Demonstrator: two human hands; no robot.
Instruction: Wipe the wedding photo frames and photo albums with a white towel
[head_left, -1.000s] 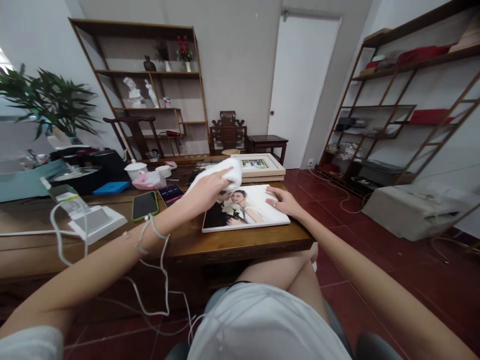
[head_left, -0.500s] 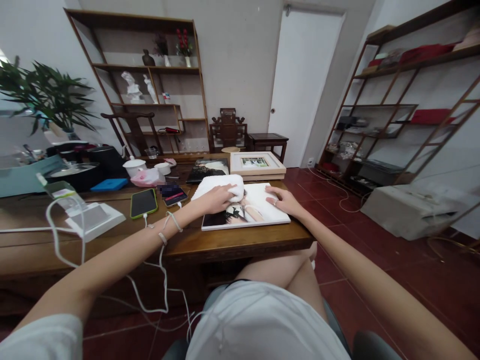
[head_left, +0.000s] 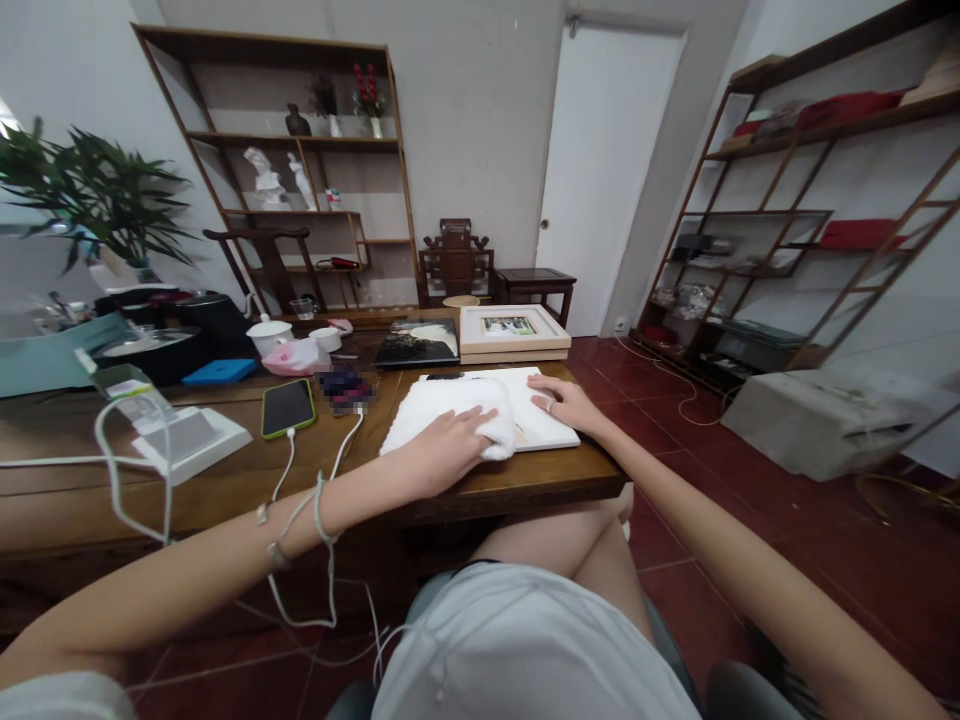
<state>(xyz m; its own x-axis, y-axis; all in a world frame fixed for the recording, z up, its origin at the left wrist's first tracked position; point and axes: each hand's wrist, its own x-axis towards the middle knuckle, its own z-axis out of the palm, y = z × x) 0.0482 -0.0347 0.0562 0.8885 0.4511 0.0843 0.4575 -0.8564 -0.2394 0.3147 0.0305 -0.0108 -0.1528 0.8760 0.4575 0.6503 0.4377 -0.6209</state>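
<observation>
A white towel [head_left: 420, 415] lies bunched over the left and front part of a photo panel [head_left: 559, 430] on the wooden table. My left hand [head_left: 459, 440] is closed on the towel from above, fingers pressing into its right side. Most of the panel's picture is hidden under the cloth; a dark strip shows at the far edge and a pale part on the right. On the panel's right edge, my right hand [head_left: 566, 402] grips it with bent fingers, a ring on one of them.
Behind the panel lie a dark photo panel [head_left: 418, 342] and pale framed pictures [head_left: 516, 332]. To the left are a green-edged phone [head_left: 288, 408], a blurred phone-like item [head_left: 345, 388] with a white cable, a white box [head_left: 202, 440] and a blue box [head_left: 219, 371]. Cables hang below my left forearm.
My left hand has drawn the towel towards me, over the panel's near edge, covering the dark picture area there. The right hand stays at the panel's right edge.
</observation>
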